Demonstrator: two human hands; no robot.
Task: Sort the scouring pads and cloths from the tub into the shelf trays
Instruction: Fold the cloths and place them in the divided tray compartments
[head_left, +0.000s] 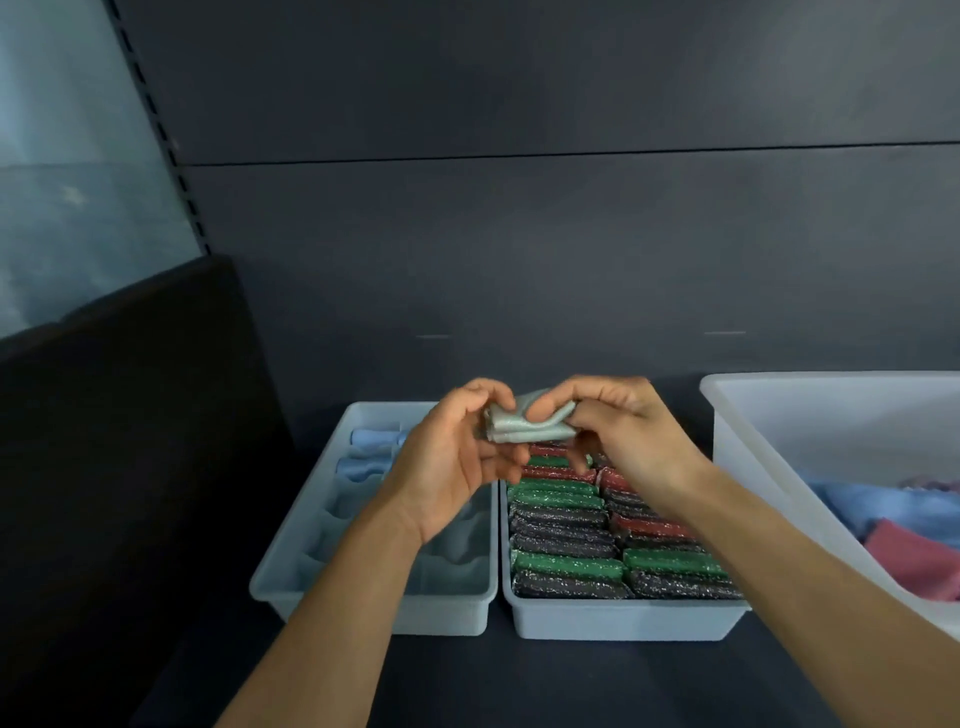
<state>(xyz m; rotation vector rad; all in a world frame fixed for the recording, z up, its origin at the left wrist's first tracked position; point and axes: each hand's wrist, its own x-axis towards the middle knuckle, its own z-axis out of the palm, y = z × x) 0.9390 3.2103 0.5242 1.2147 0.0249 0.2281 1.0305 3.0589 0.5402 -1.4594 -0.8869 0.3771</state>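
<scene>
Both hands up over the trays, pinching one folded pale green cloth (511, 423) between them: left hand (457, 457) on its left end, right hand (618, 431) on top and right. Left tray (291, 587) has folded blue and pale cloths. Right tray (623, 621), touching it, is packed with green, red and dark glittery scouring pads (566, 540). White tub (753, 415) far right holds blue and pink cloths.
</scene>
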